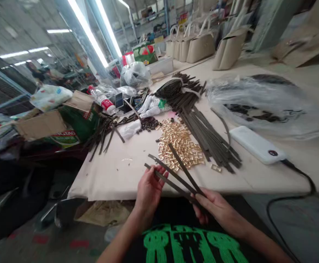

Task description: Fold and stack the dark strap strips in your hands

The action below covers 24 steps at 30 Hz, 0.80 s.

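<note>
Three dark narrow leather straps (173, 171) fan out over the table's near edge. My right hand (212, 206) is closed round their lower ends. My left hand (148, 190) pinches the upper end of the lowest strap between thumb and fingers. Just beyond the straps lies a heap of gold metal buckles (179, 142), with one loose buckle (216, 168) to its right. A long bundle of the same dark straps (208, 135) lies to the right of the buckles.
A beige table (115, 171) carries a white power bank (258, 144) with a black cable, a clear plastic bag (266, 102), small dark fittings (148, 124), more straps, cardboard boxes (42, 124), a bottle and beige handbags (200, 45) at the back.
</note>
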Each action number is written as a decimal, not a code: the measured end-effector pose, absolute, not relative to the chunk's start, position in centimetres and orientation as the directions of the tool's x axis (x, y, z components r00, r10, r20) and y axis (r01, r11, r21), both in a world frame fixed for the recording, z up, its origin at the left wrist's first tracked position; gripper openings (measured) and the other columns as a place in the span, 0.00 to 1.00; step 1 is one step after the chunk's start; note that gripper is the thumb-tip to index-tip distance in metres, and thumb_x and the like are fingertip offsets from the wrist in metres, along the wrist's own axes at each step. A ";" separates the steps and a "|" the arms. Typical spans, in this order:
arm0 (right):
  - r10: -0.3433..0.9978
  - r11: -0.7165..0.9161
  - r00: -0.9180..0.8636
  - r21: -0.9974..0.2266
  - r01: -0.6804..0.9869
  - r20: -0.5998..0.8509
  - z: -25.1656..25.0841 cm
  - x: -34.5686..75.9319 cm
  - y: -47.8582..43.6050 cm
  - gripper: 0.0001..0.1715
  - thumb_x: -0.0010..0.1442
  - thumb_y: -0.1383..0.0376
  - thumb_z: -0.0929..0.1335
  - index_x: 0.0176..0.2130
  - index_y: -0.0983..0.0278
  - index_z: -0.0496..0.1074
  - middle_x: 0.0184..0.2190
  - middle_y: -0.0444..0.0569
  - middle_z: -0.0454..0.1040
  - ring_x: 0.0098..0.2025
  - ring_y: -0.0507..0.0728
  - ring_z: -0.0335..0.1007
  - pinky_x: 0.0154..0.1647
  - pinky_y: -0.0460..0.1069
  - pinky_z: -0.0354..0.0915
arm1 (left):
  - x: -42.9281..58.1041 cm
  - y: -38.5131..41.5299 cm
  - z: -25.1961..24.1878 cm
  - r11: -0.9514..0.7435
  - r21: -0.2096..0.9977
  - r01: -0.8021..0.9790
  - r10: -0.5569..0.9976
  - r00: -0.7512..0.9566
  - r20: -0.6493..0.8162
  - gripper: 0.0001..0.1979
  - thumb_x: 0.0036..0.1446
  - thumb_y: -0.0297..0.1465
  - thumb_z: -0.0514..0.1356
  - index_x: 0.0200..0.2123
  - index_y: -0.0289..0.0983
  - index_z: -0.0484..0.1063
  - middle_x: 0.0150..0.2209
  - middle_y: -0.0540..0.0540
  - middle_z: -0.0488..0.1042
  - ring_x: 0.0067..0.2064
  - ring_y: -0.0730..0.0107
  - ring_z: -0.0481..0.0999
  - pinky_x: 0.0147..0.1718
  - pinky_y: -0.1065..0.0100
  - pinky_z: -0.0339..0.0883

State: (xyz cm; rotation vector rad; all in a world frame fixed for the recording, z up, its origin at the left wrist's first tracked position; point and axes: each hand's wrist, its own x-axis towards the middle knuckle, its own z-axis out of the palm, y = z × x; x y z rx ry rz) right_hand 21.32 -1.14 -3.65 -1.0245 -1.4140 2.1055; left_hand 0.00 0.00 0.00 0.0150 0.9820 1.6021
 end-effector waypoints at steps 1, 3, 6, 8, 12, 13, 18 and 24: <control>0.728 -0.354 -0.610 -0.933 0.056 -0.313 -3.3 21.4 -0.8 0.23 0.67 0.47 0.61 0.39 0.65 0.67 0.28 0.46 0.72 0.28 0.53 0.69 0.29 0.48 0.63 | -0.7 -0.2 0.4 0.040 0.587 -0.809 0.825 -0.305 -0.476 0.03 0.58 0.23 0.57 0.31 0.32 0.68 0.29 0.47 0.73 0.28 0.76 0.75 0.29 0.73 0.74; 0.779 -0.289 -0.564 -0.955 0.067 -0.275 -2.8 21.7 -0.2 0.24 0.66 0.47 0.62 0.39 0.65 0.70 0.33 0.49 0.74 0.35 0.55 0.70 0.36 0.49 0.64 | -1.8 -0.3 1.0 0.037 0.594 -0.804 0.843 -0.294 -0.450 0.02 0.56 0.22 0.58 0.31 0.33 0.68 0.25 0.51 0.69 0.21 0.82 0.68 0.18 0.81 0.63; 0.804 -0.145 -0.566 -0.983 0.112 -0.183 -1.7 22.1 0.5 0.25 0.65 0.47 0.62 0.35 0.66 0.71 0.33 0.50 0.73 0.37 0.55 0.68 0.39 0.49 0.63 | -2.5 -0.1 1.2 0.090 0.625 -0.775 0.895 -0.213 -0.393 0.04 0.55 0.26 0.62 0.35 0.33 0.70 0.22 0.55 0.65 0.16 0.86 0.57 0.10 0.83 0.46; 0.735 -0.177 -0.637 -0.972 0.152 -0.233 -1.0 22.4 0.6 0.26 0.65 0.46 0.61 0.33 0.65 0.69 0.28 0.47 0.71 0.29 0.52 0.65 0.31 0.47 0.61 | -2.2 0.0 1.0 0.113 0.683 -0.722 0.927 -0.172 -0.335 0.14 0.55 0.36 0.65 0.40 0.33 0.72 0.22 0.55 0.65 0.15 0.88 0.51 0.10 0.81 0.41; 0.527 -0.254 -0.777 -0.936 0.243 -0.345 -0.4 23.2 0.0 0.28 0.65 0.44 0.60 0.31 0.65 0.64 0.21 0.41 0.63 0.20 0.47 0.51 0.20 0.44 0.49 | -1.5 0.0 0.1 0.099 0.824 -0.558 0.959 -0.167 -0.228 0.29 0.50 0.49 0.65 0.47 0.33 0.71 0.25 0.53 0.68 0.14 0.88 0.49 0.11 0.78 0.37; 0.496 -0.249 -0.795 -0.934 0.255 -0.349 -0.5 23.4 -0.2 0.29 0.65 0.44 0.60 0.30 0.65 0.64 0.21 0.41 0.62 0.21 0.47 0.50 0.20 0.44 0.48 | -1.5 0.0 -0.1 0.104 0.848 -0.519 0.959 -0.173 -0.224 0.29 0.50 0.49 0.65 0.48 0.33 0.71 0.24 0.53 0.68 0.14 0.88 0.49 0.11 0.78 0.36; 0.407 -0.356 -0.822 -0.898 0.258 -0.398 -2.0 24.7 -0.8 0.29 0.64 0.43 0.61 0.28 0.65 0.62 0.22 0.40 0.56 0.22 0.48 0.47 0.20 0.44 0.46 | -1.9 -0.5 -0.2 0.164 0.893 -0.419 0.949 -0.179 -0.258 0.22 0.54 0.46 0.63 0.42 0.33 0.74 0.23 0.54 0.65 0.14 0.88 0.54 0.12 0.77 0.37; 0.326 -0.385 -0.836 -0.869 0.310 -0.442 -2.0 24.5 -0.6 0.29 0.62 0.43 0.62 0.26 0.64 0.61 0.22 0.39 0.53 0.22 0.48 0.44 0.20 0.45 0.42 | -1.6 -0.5 0.2 0.266 0.912 -0.312 0.944 -0.105 -0.311 0.18 0.52 0.44 0.65 0.35 0.34 0.74 0.21 0.53 0.68 0.15 0.85 0.58 0.13 0.76 0.37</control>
